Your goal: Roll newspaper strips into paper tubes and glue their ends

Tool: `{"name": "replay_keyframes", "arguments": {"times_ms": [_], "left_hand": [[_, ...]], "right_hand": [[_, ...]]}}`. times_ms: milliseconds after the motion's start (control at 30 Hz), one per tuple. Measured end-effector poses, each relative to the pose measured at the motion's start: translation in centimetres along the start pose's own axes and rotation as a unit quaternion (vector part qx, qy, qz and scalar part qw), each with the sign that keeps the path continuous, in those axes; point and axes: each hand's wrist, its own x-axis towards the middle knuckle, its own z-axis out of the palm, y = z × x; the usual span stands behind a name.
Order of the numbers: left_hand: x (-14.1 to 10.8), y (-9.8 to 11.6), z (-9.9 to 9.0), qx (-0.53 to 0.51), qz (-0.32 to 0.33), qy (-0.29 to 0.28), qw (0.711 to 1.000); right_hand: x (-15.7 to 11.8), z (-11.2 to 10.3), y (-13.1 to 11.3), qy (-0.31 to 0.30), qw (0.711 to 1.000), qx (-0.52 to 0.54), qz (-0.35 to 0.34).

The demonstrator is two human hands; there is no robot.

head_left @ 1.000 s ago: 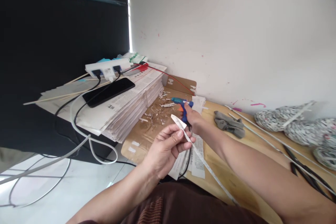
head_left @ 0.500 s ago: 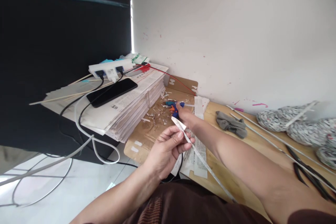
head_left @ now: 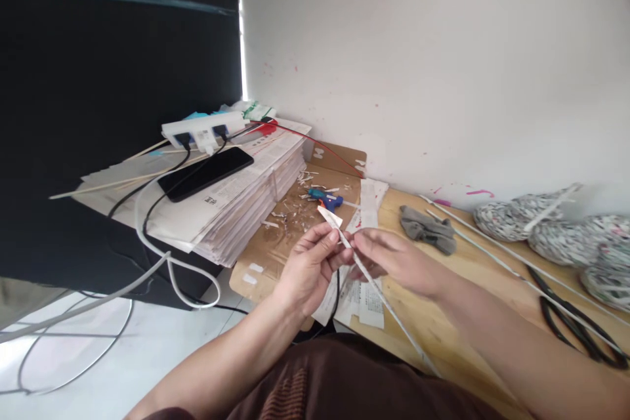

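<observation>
A thin, pale paper tube [head_left: 387, 304] slants, far end flared.

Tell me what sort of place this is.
Probably a small paper-craft work corner, perhaps in a home: a blue glue gun lies on a cardboard sheet strewn with paper scraps, beside a thick stack of printed paper.

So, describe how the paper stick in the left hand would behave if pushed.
The paper stick is probably light, being so thin. It seems fairly stiff, running nearly straight past the left hand. Its flat flared tip may crease.
</observation>
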Motion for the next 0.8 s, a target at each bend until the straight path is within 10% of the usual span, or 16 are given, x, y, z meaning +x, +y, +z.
{"name": "replay_keyframes", "arguments": {"times_ms": [333, 800], "left_hand": [[0.8, -2.2, 2.9, 0.056, -0.006, -0.052, 0.997], [1.5, -4.2, 4.2, 0.108, -0.022, -0.057, 0.992]], "right_hand": [[-5.3, -0.6, 1.2, 0.212, 0.928, -0.253, -0.171], [-7.9, -3.8, 2.0, 0.161, 0.977, -0.125, -0.065]]}}
